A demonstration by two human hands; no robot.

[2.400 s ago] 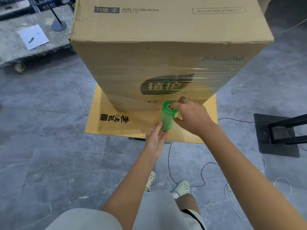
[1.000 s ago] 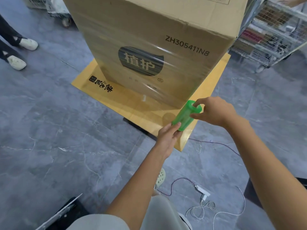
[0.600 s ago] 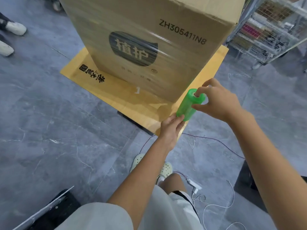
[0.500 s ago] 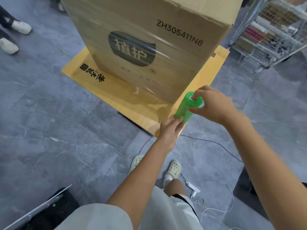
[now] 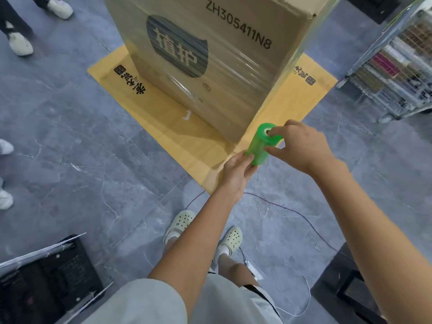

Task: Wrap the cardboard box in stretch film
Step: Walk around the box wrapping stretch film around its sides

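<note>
Your right hand (image 5: 301, 146), right of centre frame, has its forefinger tip (image 5: 272, 132) pushed into the open core at the top end of the small green translucent roll of stretch film (image 5: 260, 146), with the thumb pressed against the roll's side just below; the other fingers are curled behind and hidden from view. Your left hand (image 5: 236, 171), just below and left of it, has its fingers (image 5: 249, 157) curled round the roll's lower end. The roll is tilted, top end leaning right, and is held in the air just in front of the nearest bottom corner of the large brown cardboard box (image 5: 233, 90). The box fills the upper centre of the frame, printed with a dark emblem and the code ZH305411N8; glossy wrinkled film bands cover its near face. It stands on a flat yellow-brown cardboard sheet (image 5: 177, 134) laid on the grey marbled floor (image 5: 81, 160). A thin purple cord (image 5: 292, 211) trails across the floor below your hands. Your cream perforated clogs (image 5: 180, 223) show at lower centre. A wire mesh cart (image 5: 397, 73) stands at the right edge, a black plastic crate (image 5: 46, 281) at lower left, and bystanders' white shoes (image 5: 19, 44) at upper left.
</note>
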